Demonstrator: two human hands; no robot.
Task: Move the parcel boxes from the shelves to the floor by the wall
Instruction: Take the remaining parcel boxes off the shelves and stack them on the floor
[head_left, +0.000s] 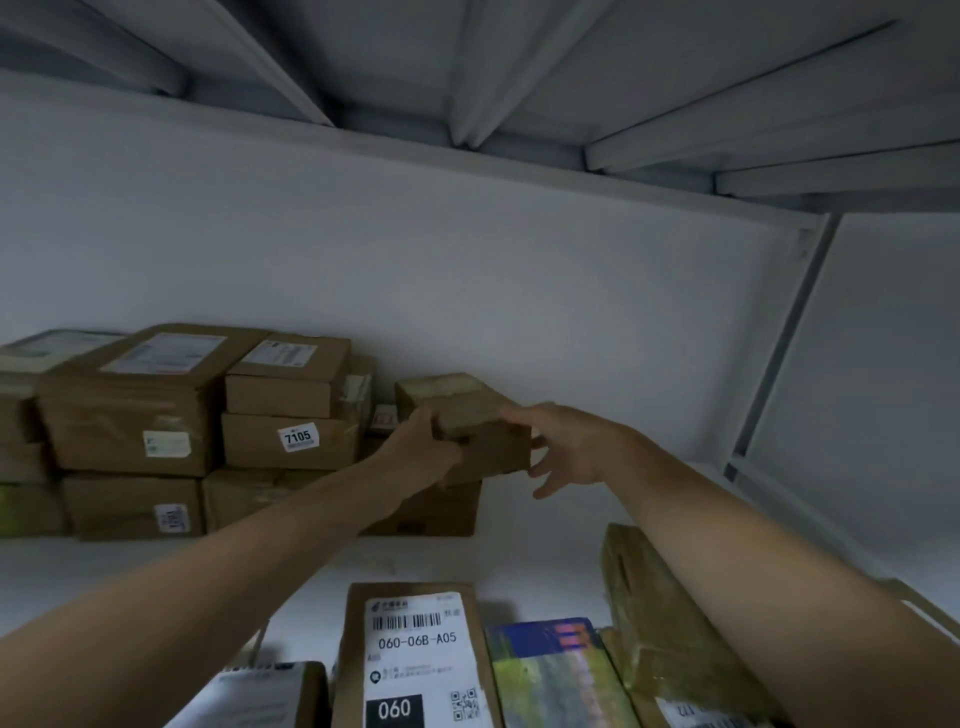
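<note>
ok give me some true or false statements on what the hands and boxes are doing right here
1. The left hand grips the small brown box. True.
2. The right hand is balled into a fist. False: its fingers are spread open at the box's right end.
3. The small brown box sits directly on the shelf. False: a larger box lies between it and the shelf board.
4. A stacked box on the left carries a sticker reading 7105. True.
5. The 060-06B-A05 label is on a box in the far stack. False: it is on the front box, nearest the camera.
</note>
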